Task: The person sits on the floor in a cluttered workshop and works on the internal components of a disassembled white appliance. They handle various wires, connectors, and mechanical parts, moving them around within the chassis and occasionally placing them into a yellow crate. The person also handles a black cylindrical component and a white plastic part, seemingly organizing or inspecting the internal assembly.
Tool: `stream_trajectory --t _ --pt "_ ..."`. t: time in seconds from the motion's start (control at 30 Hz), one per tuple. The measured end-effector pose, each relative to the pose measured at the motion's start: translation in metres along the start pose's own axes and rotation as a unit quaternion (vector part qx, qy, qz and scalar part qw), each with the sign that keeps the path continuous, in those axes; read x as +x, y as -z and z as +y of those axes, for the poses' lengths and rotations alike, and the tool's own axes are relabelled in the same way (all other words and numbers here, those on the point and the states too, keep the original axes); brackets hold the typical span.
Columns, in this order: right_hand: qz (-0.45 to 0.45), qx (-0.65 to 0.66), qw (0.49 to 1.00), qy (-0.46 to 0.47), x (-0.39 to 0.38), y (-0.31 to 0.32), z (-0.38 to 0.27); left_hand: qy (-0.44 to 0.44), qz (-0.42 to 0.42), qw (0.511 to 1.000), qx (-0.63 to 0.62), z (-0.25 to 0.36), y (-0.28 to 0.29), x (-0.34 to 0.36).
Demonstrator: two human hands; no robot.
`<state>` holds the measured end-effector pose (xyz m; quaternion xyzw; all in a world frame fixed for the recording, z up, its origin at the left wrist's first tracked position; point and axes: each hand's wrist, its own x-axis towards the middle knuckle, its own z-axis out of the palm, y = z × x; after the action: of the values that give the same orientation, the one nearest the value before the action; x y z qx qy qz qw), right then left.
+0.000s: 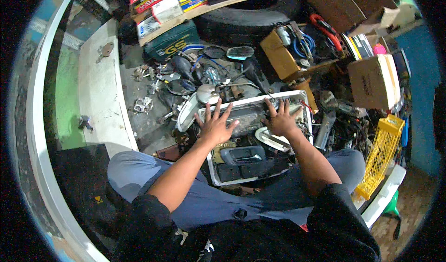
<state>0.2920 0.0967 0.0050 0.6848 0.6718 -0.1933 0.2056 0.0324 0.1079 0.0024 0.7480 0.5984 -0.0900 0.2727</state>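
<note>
Clock: the tray's middle is serving as centre; twelve is pointing away from the person.
White tray [304, 95]: sitting just ahead of the crossed legs, its raised rim probably keeping loose parts from spreading into the floor clutter.
Left hand [217, 125]: lying at ten, palm down, fingers fanned, gripping nothing visible; contact below the palm I cannot tell.
Right hand [283, 119]: lying at one, also loose and spread, holding nothing visible; contact again unclear. The matching spread is perhaps giving both hands balance over the tray.
Dark grey handle plate [230, 156]: resting inside the tray at seven, silver lever [251, 159] facing up, both hands leaving it untouched.
White oblong ring [272, 144]: lying inside at three, tilted, just nearer the body than the right hand.
Knees: the left knee [127, 168] flanking at eight to nine, the right knee [349, 165] at four, seemingly leaving the lap side open for reaching.
Round silver lamp [207, 94]: lying outside at ten to eleven, beside the rim, among mirrors [180, 87].
Cardboard box [278, 60]: standing at one, corralling a blue coil [304, 46].
Tyre [232, 24]: lying at twelve, well apart.
Yellow basket [380, 157]: leaning at three, beyond the right knee.
</note>
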Motion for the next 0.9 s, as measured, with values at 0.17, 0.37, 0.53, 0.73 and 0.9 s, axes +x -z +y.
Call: stream_trajectory --t 0.17,0.37,0.53,0.73,0.9 --pt "-0.132 -0.038 0.990 -0.013 0.008 0.032 -0.013 -0.013 0.007 0.994 -0.112 -0.011 -0.004 0.014" --pt "0.072 -0.042 0.993 0.079 0.023 0.085 -0.022 0.014 0.244 0.920 -0.306 -0.029 0.030 0.024" --pt "0.208 0.159 0.953 0.153 0.035 0.109 -0.100 0.134 0.325 0.873 -0.337 -0.080 0.041 0.032" --pt "0.285 0.155 0.894 0.308 0.112 0.081 -0.208 0.235 0.402 0.757 -0.458 -0.157 0.033 0.041" --pt "0.309 0.086 0.889 0.327 0.192 0.070 -0.314 0.270 0.438 0.721 -0.464 -0.173 0.048 0.049"
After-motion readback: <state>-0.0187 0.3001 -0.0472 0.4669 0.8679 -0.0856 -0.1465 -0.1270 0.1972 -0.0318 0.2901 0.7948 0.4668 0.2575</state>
